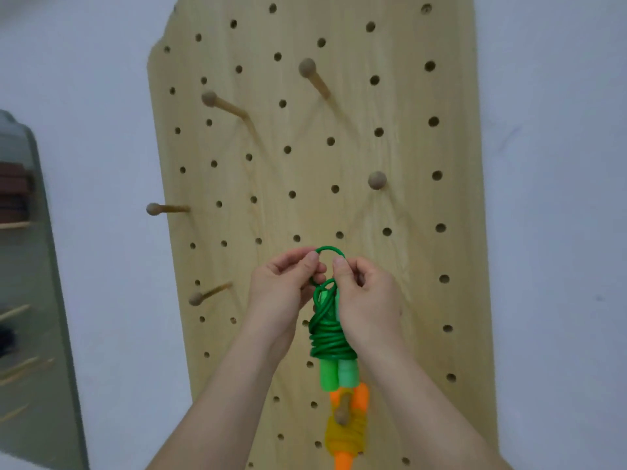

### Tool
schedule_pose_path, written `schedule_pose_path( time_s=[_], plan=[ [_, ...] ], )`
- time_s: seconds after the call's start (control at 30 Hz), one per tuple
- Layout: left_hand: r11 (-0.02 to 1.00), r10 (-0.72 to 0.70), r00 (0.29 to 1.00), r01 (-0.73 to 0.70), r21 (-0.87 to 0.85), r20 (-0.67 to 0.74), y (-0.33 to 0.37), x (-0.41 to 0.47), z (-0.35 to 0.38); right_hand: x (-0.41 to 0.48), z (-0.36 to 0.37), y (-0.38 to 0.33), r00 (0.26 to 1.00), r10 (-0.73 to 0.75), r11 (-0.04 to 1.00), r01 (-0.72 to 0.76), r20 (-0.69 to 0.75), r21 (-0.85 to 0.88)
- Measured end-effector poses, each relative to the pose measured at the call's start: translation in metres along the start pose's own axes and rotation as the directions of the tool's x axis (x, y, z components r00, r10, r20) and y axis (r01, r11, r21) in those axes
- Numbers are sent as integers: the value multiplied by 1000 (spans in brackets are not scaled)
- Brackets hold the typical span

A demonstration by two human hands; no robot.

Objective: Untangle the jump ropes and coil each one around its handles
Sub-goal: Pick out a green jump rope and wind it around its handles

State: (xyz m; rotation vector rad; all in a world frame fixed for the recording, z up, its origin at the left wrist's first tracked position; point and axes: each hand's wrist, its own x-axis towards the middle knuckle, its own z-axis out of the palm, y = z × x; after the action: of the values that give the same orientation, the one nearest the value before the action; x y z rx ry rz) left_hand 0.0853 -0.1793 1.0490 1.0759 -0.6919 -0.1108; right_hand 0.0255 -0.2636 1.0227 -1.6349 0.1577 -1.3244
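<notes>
A green jump rope (330, 340) hangs between my hands in front of a wooden pegboard (271, 171). Its cord is wound in several turns around its two light-green handles (337, 373), which point down side by side. My left hand (283, 290) and my right hand (364, 296) each pinch one side of a small cord loop (328, 250) that sticks up above the coil. Below it an orange jump rope (347, 432), coiled around its orange handles, hangs on a wooden peg (342, 413) low on the board.
Several bare round-tipped pegs stick out of the board, among them one (377, 180) above my right hand, one (307, 67) near the top and one (203, 295) left of my left hand. A grey-green shelf unit (37, 266) stands at the left against the white wall.
</notes>
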Motion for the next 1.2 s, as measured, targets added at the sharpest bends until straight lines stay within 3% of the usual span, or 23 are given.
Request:
schedule_pose_path(
  time_s=[0.23,0.4,0.53,0.67,0.83,0.9,1.07,1.2],
  plan=[
    [981,189,974,-193,27,122,50,41,49,54,-6,-42,960,-227,974,227,-165,-15],
    [949,273,949,-292,116,157,48,57,81,78,-26,-38,962,-159,985,169,-221,27],
    [986,164,977,-166,6,136,36,75,89,95,-34,-31,977,-8,980,49,-211,193],
    [997,69,982,-64,-35,178,21,94,97,115,-35,-7,978,15,993,10,-209,118],
    [913,268,962,-268,308,42,1,106,105,134,-31,21,959,-115,988,83,-258,-132],
    [884,329,944,-317,342,24,-5,107,104,137,-30,24,943,-194,964,133,-270,-229],
    [753,406,904,-415,511,137,-14,112,101,137,-34,24,919,-327,906,240,-219,-349],
    [662,420,878,-469,585,229,-16,111,93,124,-42,28,920,-363,896,301,-150,-327]
  ],
)
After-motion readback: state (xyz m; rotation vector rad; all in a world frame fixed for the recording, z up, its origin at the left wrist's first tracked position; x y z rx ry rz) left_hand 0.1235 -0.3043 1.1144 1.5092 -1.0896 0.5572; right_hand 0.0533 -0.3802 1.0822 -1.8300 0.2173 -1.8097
